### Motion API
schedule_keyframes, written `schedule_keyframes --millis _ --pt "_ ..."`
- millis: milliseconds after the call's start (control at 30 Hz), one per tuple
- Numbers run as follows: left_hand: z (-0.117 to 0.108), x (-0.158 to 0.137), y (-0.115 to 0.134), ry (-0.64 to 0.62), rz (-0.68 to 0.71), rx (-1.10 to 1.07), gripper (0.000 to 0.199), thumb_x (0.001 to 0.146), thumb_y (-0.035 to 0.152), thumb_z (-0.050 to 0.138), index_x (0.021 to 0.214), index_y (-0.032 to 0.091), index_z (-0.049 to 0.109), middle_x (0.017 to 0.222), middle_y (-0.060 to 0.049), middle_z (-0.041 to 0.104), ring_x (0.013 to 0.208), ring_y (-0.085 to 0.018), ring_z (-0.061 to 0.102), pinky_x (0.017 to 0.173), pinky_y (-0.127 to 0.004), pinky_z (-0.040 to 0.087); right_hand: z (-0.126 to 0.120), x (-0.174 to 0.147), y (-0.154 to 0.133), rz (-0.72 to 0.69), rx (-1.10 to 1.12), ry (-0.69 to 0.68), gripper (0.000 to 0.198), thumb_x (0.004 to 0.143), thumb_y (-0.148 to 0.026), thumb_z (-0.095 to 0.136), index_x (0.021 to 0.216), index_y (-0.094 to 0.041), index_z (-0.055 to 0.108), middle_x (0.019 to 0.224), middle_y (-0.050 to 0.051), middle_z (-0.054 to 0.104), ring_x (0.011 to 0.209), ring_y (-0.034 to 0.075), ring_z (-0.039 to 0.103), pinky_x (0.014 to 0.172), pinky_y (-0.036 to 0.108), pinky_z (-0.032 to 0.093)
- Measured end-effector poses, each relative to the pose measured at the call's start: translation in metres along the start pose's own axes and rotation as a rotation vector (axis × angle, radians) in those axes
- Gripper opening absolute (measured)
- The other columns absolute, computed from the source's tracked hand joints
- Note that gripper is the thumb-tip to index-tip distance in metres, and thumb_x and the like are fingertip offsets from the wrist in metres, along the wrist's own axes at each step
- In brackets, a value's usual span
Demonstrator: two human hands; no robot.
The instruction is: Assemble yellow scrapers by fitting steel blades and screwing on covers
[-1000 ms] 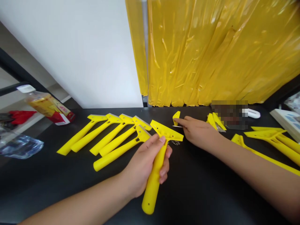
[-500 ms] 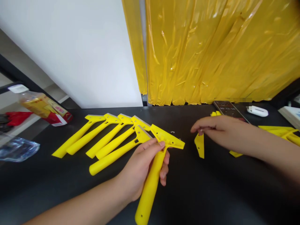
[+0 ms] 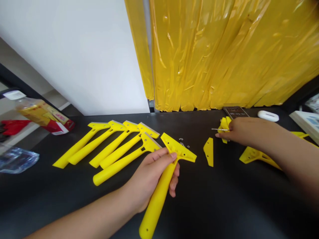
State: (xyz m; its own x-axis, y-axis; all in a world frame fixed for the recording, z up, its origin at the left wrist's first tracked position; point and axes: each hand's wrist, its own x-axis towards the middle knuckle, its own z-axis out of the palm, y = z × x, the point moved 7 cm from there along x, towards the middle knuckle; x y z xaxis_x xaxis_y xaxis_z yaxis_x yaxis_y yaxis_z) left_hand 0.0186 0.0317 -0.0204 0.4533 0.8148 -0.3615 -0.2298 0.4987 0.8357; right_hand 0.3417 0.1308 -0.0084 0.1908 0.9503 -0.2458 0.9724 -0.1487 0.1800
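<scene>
My left hand [image 3: 157,166] is closed around the handle of a yellow scraper [image 3: 159,196], its thumb just below the wide head, which shows bare holes. To its left lie several yellow scrapers [image 3: 117,159] with metal-edged heads, side by side. My right hand [image 3: 231,129] pinches a thin silvery strip [image 3: 218,129]; its exact kind cannot be made out. Behind those fingers is a pile of small yellow pieces [image 3: 225,122]. A yellow cover plate with holes [image 3: 209,152] lies between the hands. Tiny screws [image 3: 181,142] rest beyond the held scraper's head.
Under my right forearm lie more yellow scraper bodies [image 3: 251,155]. A phone [image 3: 235,112] and a white earbud case [image 3: 268,116] lie at the back right, near a white box [image 3: 305,124]. A tilted bottle [image 3: 45,114] and clear plastic bag [image 3: 18,159] are left.
My right hand has left the yellow cover plate, which now lies alone, and moved right to the pile of small yellow pieces. A thin silvery strip now shows at its fingertips. My left hand keeps its hold.
</scene>
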Motion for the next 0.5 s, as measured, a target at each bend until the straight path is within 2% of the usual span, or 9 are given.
schedule_keyframes --millis 133,300,400,500 --pt "0.000 0.000 0.001 -0.008 -0.004 0.025 0.033 0.102 0.042 0.071 0.081 0.017 0.065 0.072 0.000 0.062 0.052 -0.011 0.057 0.048 -0.022 0.055 0.010 0.002 -0.004 -0.002 -0.065 -0.138 0.036 0.108 -0.046 0.067 0.133 -0.020 0.070 0.135 0.012 0.071 0.114 0.024 0.072 0.098 0.046 0.063" --pt "-0.002 0.000 0.000 -0.004 -0.014 0.040 0.034 0.101 0.042 0.072 0.081 0.016 0.065 0.072 -0.001 0.063 0.053 -0.011 0.058 0.049 -0.022 0.056 0.003 -0.001 0.000 0.021 -0.080 -0.176 0.035 0.108 -0.044 0.068 0.134 -0.021 0.070 0.137 0.012 0.071 0.114 0.024 0.072 0.098 0.046 0.063" --pt "-0.003 0.000 0.000 0.005 -0.015 0.037 0.034 0.101 0.042 0.073 0.081 0.017 0.065 0.072 0.000 0.063 0.054 -0.011 0.058 0.049 -0.022 0.056 -0.003 -0.005 0.009 0.065 -0.074 -0.154 0.034 0.108 -0.045 0.067 0.131 -0.020 0.071 0.131 0.010 0.073 0.110 0.023 0.073 0.096 0.044 0.064" --pt "-0.003 0.001 0.000 0.009 -0.015 0.037 0.033 0.100 0.042 0.074 0.081 0.017 0.065 0.072 0.000 0.064 0.054 -0.011 0.058 0.049 -0.022 0.056 -0.015 -0.007 0.023 0.123 -0.047 -0.061 0.035 0.108 -0.051 0.065 0.118 -0.019 0.075 0.112 0.008 0.076 0.095 0.020 0.073 0.088 0.041 0.062"
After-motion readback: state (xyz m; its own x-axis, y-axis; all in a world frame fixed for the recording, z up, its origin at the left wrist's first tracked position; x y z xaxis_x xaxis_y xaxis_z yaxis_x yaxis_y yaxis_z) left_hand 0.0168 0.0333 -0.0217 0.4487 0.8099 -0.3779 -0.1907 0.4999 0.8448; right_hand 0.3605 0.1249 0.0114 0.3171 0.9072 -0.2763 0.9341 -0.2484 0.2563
